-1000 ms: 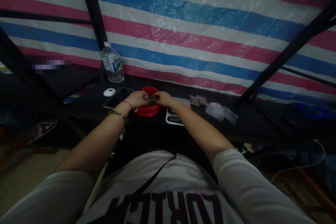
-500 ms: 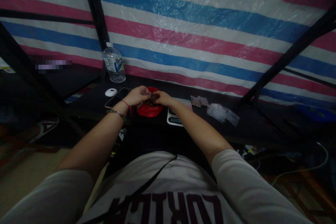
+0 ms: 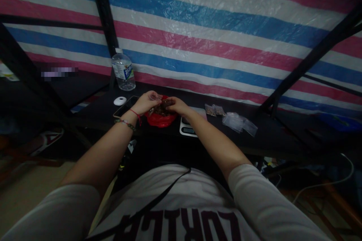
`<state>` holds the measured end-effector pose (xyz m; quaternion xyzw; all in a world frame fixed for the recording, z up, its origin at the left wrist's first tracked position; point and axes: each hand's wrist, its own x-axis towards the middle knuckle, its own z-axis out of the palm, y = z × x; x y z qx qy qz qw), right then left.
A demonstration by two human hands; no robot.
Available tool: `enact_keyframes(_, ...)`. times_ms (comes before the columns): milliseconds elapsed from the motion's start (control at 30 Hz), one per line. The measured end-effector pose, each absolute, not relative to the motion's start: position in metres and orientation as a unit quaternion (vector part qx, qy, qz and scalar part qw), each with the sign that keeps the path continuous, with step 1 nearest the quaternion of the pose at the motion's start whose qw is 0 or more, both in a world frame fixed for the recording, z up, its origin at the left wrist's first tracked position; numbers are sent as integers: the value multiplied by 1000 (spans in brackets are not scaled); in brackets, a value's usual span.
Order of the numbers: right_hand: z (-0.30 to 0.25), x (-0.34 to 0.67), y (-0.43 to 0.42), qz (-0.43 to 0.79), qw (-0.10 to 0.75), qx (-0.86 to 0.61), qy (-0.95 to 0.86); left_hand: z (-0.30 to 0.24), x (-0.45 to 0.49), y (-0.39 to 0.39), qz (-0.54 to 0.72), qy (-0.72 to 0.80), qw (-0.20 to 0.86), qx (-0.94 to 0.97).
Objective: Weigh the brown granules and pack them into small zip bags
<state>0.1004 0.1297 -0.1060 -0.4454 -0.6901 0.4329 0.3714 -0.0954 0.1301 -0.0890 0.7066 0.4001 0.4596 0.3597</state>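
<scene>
My left hand (image 3: pixel 147 102) is closed on a small clear plastic bag (image 3: pixel 154 97) over the left side of a red plastic bag (image 3: pixel 160 121). The red bag lies open on the dark table and holds a heap of small brown bits (image 3: pixel 161 110); their exact kind is too dim to tell. Over the heap's right side, my right hand (image 3: pixel 175 105) has its fingers drawn together around some brown bits. Beneath my right forearm sits a white digital scale (image 3: pixel 187 131), partly covered.
Right of the scale lie two small filled zip bags (image 3: pixel 214 110) and several flat clear zip bags (image 3: pixel 240 122). A phone (image 3: pixel 126 108), a white rounded object (image 3: pixel 120 101) and a clear plastic bottle (image 3: pixel 124 73) stand left. Black frame posts (image 3: pixel 103 11) rise before a striped sheet (image 3: pixel 198 34).
My right hand has shifted slightly right, away from my left hand, and more of the brown heap shows between them. My left hand still holds the clear bag.
</scene>
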Motion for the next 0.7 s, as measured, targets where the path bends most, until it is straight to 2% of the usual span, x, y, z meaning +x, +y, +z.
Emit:
enact_keyframes(200, -110, 106, 131, 405, 385, -449, -697, -85, -96, 126, 389, 453, 287, 749)
enact_keyframes(333, -108, 107, 131, 364, 372, -458, -720, -85, -94, 125, 401, 440, 270, 757)
enact_keyframes(533, -103, 106, 127, 284, 362, -483, -745, -85, -91, 123, 410, 406, 276, 769)
enact_keyframes(700, -103, 103, 123, 263, 346, -468, -769, -84, -88, 117, 391, 395, 294, 778)
